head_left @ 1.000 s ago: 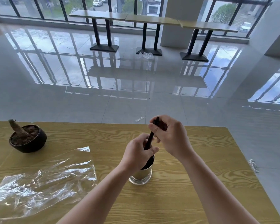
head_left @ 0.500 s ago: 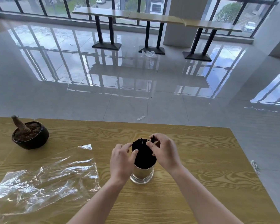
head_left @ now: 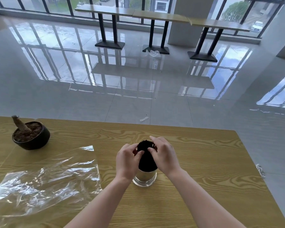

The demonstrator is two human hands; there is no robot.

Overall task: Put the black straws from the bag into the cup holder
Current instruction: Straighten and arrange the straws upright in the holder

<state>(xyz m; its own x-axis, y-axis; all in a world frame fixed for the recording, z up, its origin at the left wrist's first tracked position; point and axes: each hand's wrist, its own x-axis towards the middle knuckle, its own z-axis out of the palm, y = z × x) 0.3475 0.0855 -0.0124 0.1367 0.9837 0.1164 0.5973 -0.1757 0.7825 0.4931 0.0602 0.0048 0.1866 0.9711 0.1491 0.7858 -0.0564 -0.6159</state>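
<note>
Head view: at lower centre, the black straws (head_left: 146, 159) stand bunched in the metal cup holder (head_left: 144, 177) on the wooden table (head_left: 204, 162). Left hand (head_left: 127, 159) and right hand (head_left: 164, 157) curl around the bundle from both sides — likely squaring it up. At lower left lies the clear bag (head_left: 44, 178), flat and apparently emptied.

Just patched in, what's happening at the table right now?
A person is packing black straws into a shiny metal cup holder on the wooden table. The bundle stands upright in it, and the left hand and right hand press around its top. The clear plastic bag lies flat to the left, apparently empty.
</note>
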